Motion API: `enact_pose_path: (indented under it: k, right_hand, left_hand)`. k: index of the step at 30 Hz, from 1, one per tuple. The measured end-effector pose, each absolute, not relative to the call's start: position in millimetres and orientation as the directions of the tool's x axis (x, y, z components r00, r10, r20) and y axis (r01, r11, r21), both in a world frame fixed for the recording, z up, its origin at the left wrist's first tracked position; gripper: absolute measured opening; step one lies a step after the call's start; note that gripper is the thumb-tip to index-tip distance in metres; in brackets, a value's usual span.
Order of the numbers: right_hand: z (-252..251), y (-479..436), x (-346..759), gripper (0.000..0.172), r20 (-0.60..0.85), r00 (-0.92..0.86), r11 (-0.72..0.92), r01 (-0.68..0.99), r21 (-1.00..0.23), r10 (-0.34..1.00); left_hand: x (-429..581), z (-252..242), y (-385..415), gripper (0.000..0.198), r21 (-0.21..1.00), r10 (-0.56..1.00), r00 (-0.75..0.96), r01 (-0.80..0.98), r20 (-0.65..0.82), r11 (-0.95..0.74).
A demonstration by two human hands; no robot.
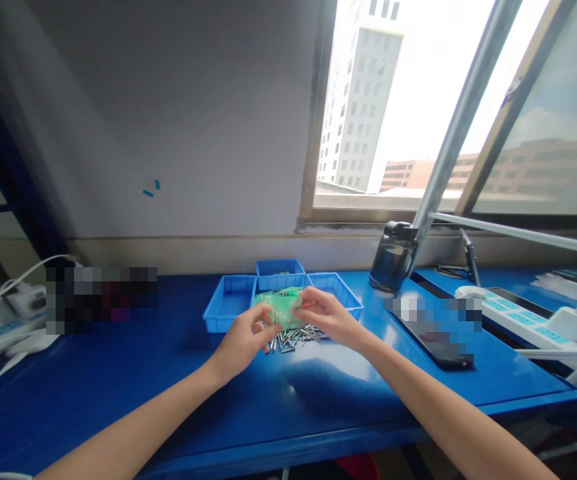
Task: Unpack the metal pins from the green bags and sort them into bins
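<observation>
Head view: hands (288, 327) on green bag (279, 308)

Crumpled green plastic bag (279, 308) (translucent) above scattered small metal pins (293, 337); both before blue trays

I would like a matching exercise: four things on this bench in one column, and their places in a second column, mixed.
Things:
1. green bag
2. metal pins
3. dark jar
4. power strip

Places:
A. far right of the bench
B. held between both hands
C. below the window frame
D. loose on the bench under the hands

Pairs: 1-B, 2-D, 3-C, 4-A
</observation>
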State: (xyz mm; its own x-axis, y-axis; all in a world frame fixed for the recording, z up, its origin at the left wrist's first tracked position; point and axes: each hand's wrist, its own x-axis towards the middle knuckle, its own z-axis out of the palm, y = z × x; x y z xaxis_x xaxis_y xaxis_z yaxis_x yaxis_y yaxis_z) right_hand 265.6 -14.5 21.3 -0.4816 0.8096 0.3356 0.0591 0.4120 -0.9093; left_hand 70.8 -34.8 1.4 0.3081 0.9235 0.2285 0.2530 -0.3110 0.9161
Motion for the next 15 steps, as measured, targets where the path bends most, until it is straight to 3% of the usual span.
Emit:
enact_pose_path:
  k: [4,9,12,15]
  right_hand:
    - [16.2,-16.5,265.4,0.026,0.249,-0.568,0.391,0.14,-0.91,0.784]
    - [17.2,-21.4,264.7,0.044,0.352,-0.599,0.546,0.173,-0.82,0.719]
    - [20.8,-22.8,264.9,0.03,0.382,-0.658,0.621,0.168,-0.766,0.649]
    - [19.0,-20.9,263.6,0.023,0.408,-0.618,0.618,0.163,-0.769,0.672]
  left_hand:
    - [69.5,2.8,-35.9,0.028,0.897,0.899,0.382,0.286,0.215,-0.336]
    - [71.8,2.1,-37.6,0.03,0.888,0.845,0.49,0.264,0.214,-0.377]
    - [74.9,0.5,-38.6,0.023,0.904,0.852,0.453,0.194,0.263,-0.382]
    - [74.8,-1.9,-37.4,0.023,0.91,0.894,0.374,0.227,0.247,-0.347]
